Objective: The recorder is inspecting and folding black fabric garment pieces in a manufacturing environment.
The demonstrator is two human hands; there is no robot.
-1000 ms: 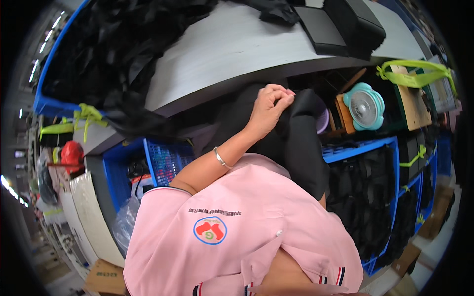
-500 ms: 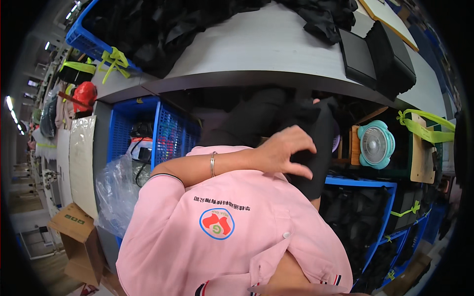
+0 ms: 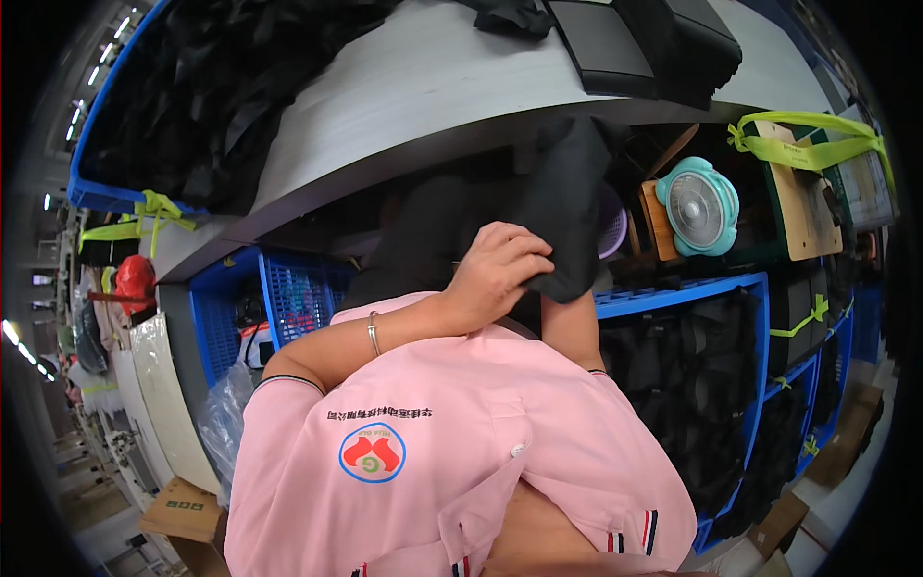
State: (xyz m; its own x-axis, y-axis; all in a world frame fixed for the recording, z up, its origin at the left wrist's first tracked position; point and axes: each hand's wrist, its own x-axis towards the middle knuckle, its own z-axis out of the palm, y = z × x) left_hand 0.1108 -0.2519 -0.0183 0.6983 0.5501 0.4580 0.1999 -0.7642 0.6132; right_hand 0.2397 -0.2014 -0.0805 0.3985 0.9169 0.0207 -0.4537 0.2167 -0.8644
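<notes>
A black tube-like cloth piece (image 3: 567, 212) hangs over my right hand, above my lap. My right forearm (image 3: 573, 332) runs up into its lower end, and the cloth hides that hand and its fingers. Just to the left, my left hand (image 3: 500, 267) has its fingers bent and close together, closed on the near edge of the cloth. A silver bangle (image 3: 373, 334) circles my left wrist. Dark trousers (image 3: 409, 240) cover my legs under the table edge.
A pale table (image 3: 423, 82) carries black cloth in a blue crate (image 3: 106, 197) and black box-like pieces (image 3: 663, 43). On the right are a turquoise fan (image 3: 697, 207), a purple basket (image 3: 612, 221) and a blue crate (image 3: 764, 356) of black items. A cardboard box (image 3: 183, 510) stands lower left.
My left hand has gone from spread fingers beside the cloth to bent fingers on its near edge. The fingertip showing at the cloth's far end is now out of sight. The view has shifted.
</notes>
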